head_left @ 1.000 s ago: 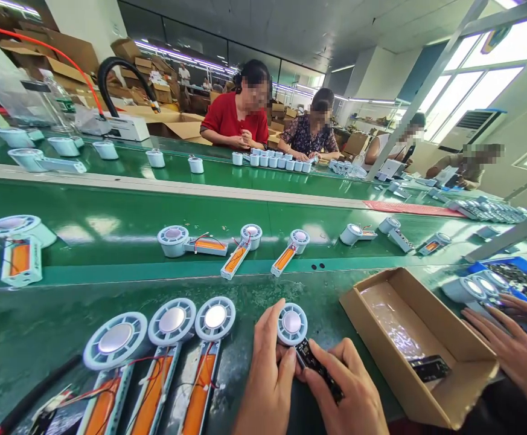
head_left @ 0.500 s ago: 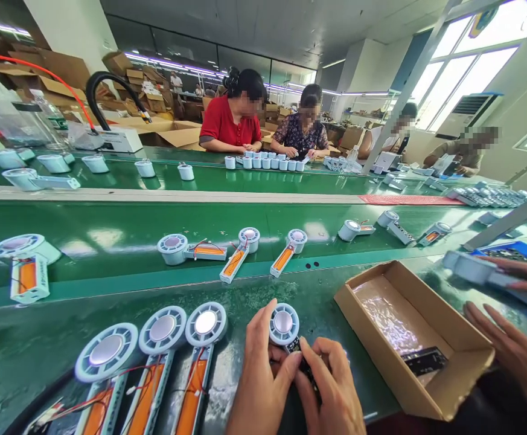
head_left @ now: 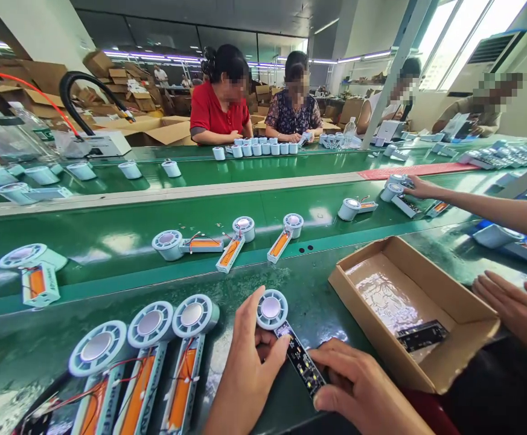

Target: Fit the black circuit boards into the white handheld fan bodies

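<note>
My left hand point(head_left: 245, 368) grips a small fan unit point(head_left: 271, 309) with a round light-blue head, thumb pressed beside the handle. My right hand point(head_left: 358, 386) pinches the lower end of the black circuit board point(head_left: 300, 358) that lies along the fan's handle. Both hands rest at the near edge of the green bench point(head_left: 299, 290). To my left lie three more fan units point(head_left: 150, 362) with orange batteries and red wires showing.
An open cardboard box point(head_left: 426, 368) holding a black board point(head_left: 421, 334) stands to my right. A neighbour's hand point(head_left: 517, 308) rests by it, and their other arm point(head_left: 471, 205) reaches over the conveyor belt point(head_left: 109, 235) carrying several fan units. Several workers sit opposite.
My right hand has slid down the handle, uncovering the black circuit board now lying along it. The neighbour's arm has stretched out to the belt. The view has tilted down slightly.
</note>
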Demonstrator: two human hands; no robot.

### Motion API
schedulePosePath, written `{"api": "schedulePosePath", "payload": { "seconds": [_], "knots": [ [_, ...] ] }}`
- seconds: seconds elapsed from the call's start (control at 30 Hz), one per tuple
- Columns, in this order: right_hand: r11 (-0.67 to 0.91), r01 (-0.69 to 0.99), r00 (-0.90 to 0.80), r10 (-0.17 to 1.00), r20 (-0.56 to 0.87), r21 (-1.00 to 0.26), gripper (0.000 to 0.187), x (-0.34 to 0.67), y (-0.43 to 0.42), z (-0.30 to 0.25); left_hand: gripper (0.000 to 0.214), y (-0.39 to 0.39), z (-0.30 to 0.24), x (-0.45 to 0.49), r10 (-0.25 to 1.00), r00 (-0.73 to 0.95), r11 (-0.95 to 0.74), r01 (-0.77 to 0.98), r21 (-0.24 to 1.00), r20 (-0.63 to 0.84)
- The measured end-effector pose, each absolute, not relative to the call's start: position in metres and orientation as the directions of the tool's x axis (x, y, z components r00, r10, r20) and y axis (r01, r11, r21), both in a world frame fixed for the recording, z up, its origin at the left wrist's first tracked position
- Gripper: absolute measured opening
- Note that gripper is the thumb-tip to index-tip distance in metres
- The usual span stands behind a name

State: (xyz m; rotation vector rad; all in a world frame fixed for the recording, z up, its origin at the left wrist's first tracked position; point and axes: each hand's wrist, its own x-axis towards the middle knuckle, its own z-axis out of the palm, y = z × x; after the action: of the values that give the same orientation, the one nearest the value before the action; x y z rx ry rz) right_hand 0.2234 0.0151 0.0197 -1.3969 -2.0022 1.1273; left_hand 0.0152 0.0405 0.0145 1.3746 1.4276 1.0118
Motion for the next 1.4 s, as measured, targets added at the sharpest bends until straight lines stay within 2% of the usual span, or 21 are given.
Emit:
{"api": "schedulePosePath", "payload": {
  "seconds": [0.2, 0.37, 0.47, 0.6, 0.83, 1.07, 1.23, 1.3, 1.4],
  "knots": [
    [0.073, 0.545, -0.41, 0.892, -0.189, -0.835, 0.005, 0.222, 0.024, 0.037, 0.065, 0.042, 0.015, 0.015, 0.999, -0.003, 0.049, 0.286, 0.957, -0.051],
    [0.027, 0.547, -0.369, 0.905, -0.213, -0.836, 0.005, 0.222, 0.026, 0.042, 0.065, 0.043, 0.016, 0.016, 0.998, -0.002, 0.06, 0.255, 0.965, -0.062],
    [0.02, 0.505, -0.385, 0.9, -0.205, -0.863, 0.014, 0.223, 0.026, 0.042, 0.065, 0.04, 0.012, 0.016, 0.999, -0.02, 0.046, 0.203, 0.978, -0.043],
    [-0.04, 0.349, -0.443, 0.873, -0.202, -0.936, 0.034, 0.215, 0.031, 0.038, 0.065, 0.036, 0.007, 0.014, 1.0, -0.018, 0.016, 0.17, 0.985, -0.013],
    [0.023, 0.418, -0.353, 0.925, -0.139, -0.908, 0.027, 0.191, 0.036, 0.035, 0.065, 0.034, 0.004, 0.013, 0.999, -0.008, -0.034, 0.16, 0.987, 0.035],
    [-0.159, 0.272, -0.323, 0.914, -0.246, -0.949, 0.037, 0.188, 0.04, 0.029, 0.067, 0.033, 0.003, 0.012, 0.999, -0.022, -0.041, 0.153, 0.987, 0.045],
    [-0.317, 0.071, -0.461, 0.831, -0.313, -0.946, 0.059, 0.191, 0.043, 0.028, 0.067, 0.033, 0.001, 0.012, 0.997, -0.037, -0.065, 0.147, 0.987, 0.072],
    [-0.313, 0.055, -0.462, 0.834, -0.302, -0.948, 0.062, 0.191, 0.043, 0.026, 0.067, 0.033, 0.001, 0.012, 0.997, -0.026, -0.065, 0.139, 0.988, 0.07],
    [-0.223, 0.078, -0.429, 0.872, -0.235, -0.972, 0.059, 0.192, 0.042, 0.024, 0.067, 0.033, -0.001, 0.013, 0.997, -0.03, -0.064, 0.125, 0.99, 0.069]
  ]
}}
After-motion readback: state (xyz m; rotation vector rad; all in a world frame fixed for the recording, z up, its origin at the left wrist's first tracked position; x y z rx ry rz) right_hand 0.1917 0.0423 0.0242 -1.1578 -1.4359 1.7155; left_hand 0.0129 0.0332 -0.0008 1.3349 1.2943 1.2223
